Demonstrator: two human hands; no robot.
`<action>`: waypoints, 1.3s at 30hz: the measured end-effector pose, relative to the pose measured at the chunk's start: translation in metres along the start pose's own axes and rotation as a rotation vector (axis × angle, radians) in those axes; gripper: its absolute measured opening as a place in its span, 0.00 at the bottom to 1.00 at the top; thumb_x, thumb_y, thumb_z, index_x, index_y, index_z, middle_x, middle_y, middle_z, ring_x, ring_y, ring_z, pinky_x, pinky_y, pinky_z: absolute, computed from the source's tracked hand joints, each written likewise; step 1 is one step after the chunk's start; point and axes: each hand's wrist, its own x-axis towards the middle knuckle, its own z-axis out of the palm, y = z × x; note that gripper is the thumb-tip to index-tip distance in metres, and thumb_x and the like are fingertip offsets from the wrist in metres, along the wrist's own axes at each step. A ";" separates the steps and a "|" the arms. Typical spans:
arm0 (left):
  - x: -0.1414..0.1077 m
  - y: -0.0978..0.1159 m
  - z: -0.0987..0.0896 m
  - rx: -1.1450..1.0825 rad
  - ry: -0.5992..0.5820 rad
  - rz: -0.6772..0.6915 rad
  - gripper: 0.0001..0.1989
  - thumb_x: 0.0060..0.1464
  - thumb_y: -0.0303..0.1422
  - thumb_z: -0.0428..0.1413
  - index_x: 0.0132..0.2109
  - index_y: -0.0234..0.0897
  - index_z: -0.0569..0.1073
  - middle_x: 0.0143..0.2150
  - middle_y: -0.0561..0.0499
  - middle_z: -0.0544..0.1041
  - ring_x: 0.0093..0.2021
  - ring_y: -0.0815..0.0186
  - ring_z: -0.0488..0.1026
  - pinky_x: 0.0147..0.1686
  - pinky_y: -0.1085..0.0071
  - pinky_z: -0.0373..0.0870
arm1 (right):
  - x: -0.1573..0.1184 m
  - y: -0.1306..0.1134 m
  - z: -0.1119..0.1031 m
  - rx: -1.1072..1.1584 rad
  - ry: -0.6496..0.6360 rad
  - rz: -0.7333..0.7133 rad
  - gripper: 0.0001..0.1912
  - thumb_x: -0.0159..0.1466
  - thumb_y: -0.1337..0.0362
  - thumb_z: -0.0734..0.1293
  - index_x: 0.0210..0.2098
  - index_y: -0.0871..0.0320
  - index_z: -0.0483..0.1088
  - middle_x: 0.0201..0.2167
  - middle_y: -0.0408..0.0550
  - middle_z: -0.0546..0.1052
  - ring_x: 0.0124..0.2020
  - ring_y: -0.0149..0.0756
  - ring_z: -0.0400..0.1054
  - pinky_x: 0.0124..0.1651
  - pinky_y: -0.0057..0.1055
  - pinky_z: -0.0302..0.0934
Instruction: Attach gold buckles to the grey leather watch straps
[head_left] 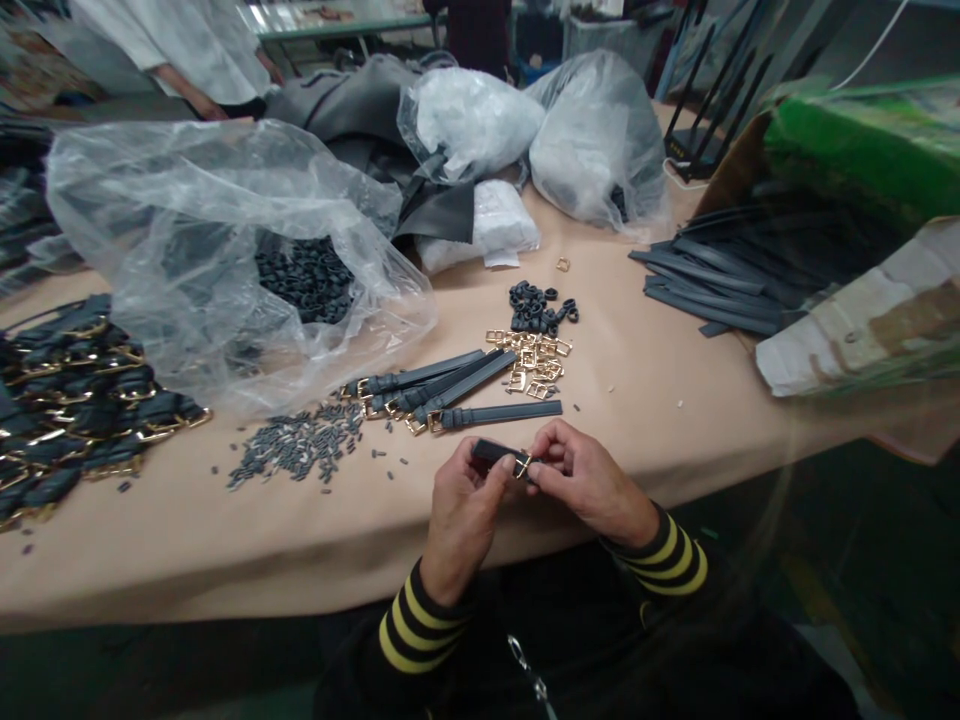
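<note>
Strap with gold buckle, held by left grip and right grip.

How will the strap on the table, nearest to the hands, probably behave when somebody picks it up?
The strap probably bends only gently, as it lies straight and flat. Its left end may dip, since the gold buckle there looks like metal. Being flat, it seems unlikely to roll.

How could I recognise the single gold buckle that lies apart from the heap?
On the brown-covered table, find the small pile of black loops near the middle. Just beyond it, toward the stuffed plastic bags, lies the gold buckle. Unlike the heaped buckles on the loops' near side, it lies alone.
</note>
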 end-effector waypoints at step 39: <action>-0.001 -0.002 -0.029 -0.301 -0.429 -0.254 0.10 0.46 0.33 0.59 0.29 0.34 0.65 0.28 0.53 0.67 0.29 0.71 0.65 0.32 0.73 0.60 | 0.000 -0.010 -0.019 -0.188 -0.393 0.080 0.09 0.59 0.62 0.63 0.33 0.63 0.67 0.23 0.41 0.68 0.19 0.23 0.61 0.23 0.21 0.56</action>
